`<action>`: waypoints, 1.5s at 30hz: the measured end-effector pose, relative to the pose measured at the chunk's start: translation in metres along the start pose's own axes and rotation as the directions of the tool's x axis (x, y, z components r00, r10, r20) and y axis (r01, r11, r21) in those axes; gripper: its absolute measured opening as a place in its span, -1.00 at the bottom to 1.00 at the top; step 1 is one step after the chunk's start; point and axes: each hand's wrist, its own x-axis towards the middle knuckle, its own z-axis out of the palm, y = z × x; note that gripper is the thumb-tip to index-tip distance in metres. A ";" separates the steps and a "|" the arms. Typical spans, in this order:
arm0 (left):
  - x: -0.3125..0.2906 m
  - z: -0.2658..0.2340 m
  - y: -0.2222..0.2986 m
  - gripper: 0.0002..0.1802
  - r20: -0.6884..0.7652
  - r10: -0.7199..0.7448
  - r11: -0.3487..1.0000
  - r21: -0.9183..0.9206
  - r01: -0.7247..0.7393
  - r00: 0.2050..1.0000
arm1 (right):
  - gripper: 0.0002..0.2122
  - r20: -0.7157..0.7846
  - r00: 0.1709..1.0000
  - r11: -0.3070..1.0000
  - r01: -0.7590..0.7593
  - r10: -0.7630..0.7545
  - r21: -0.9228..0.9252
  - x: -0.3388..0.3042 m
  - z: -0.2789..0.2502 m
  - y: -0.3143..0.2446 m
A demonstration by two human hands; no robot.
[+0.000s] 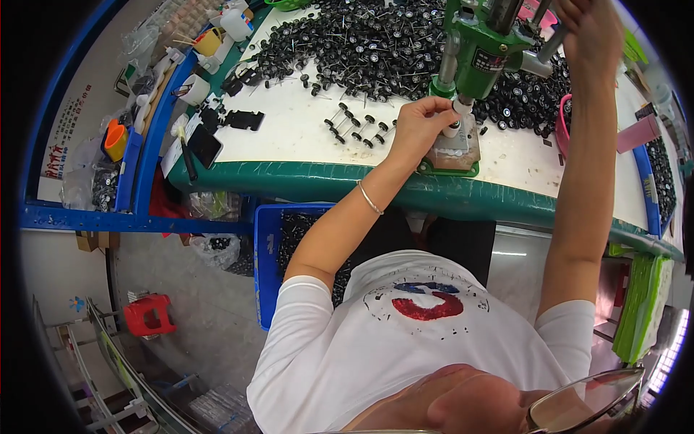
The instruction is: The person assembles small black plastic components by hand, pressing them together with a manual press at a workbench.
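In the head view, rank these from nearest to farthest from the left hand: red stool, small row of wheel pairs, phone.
1. Wheel pairs: on the table, just left of the left hand.
2. Phone: farther left, near the table's edge.
3. Red stool: on the floor, lower left.

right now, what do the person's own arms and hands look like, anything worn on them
Both the left hand and right hand are ungloved, and the forearms are bare. A thin, silver-coloured bangle circles the left forearm; no band shows on the right. The left sleeve and right sleeve are short, plain and white.
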 end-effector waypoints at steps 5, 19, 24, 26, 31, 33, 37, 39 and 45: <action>0.004 -0.025 0.011 -0.79 -0.135 0.058 0.998 -0.021 -0.061 0.989 | -0.81 0.038 0.799 -0.058 0.004 -0.600 -0.998 0.035 -0.032 -0.032; -0.034 -0.093 0.000 -0.59 0.069 0.384 0.181 0.972 -0.148 0.921 | -0.79 0.162 0.762 -0.459 -0.193 -0.627 -0.867 -0.106 -0.103 -0.050; -0.031 -0.080 -0.004 -0.81 0.137 0.422 0.069 0.981 -0.182 0.896 | -0.84 -0.041 0.909 -0.634 -0.321 -0.415 -0.703 -0.181 -0.153 -0.009; -0.038 -0.078 -0.001 -0.86 0.145 0.453 0.083 0.976 -0.203 0.880 | -0.81 -0.058 0.950 -0.695 -0.267 -0.308 -0.668 -0.191 -0.162 0.000; -0.083 -0.113 0.026 -0.90 0.052 0.356 0.049 0.996 -0.075 0.933 | -0.75 -0.160 0.941 -0.730 -0.334 -0.299 -0.596 -0.196 -0.172 0.000; -0.115 -0.140 0.047 -0.91 0.007 0.280 0.068 0.997 -0.027 0.960 | -0.76 -0.151 0.946 -0.727 -0.319 -0.288 -0.608 -0.195 -0.174 -0.001; -0.180 -0.190 0.093 -0.84 -0.112 0.066 -0.229 0.966 0.124 0.992 | -0.75 -0.105 0.945 -0.719 -0.306 -0.311 -0.624 -0.196 -0.185 -0.006; -0.189 -0.200 0.101 -0.82 -0.107 0.073 -0.295 0.947 0.124 0.992 | -0.73 -0.130 0.922 -0.676 -0.359 -0.365 -0.644 -0.195 -0.185 -0.006; -0.117 -0.183 0.095 -0.77 -0.194 0.271 0.262 0.957 0.122 0.943 | -0.78 -0.052 0.935 -0.754 -0.315 -0.351 -0.577 -0.194 -0.189 -0.002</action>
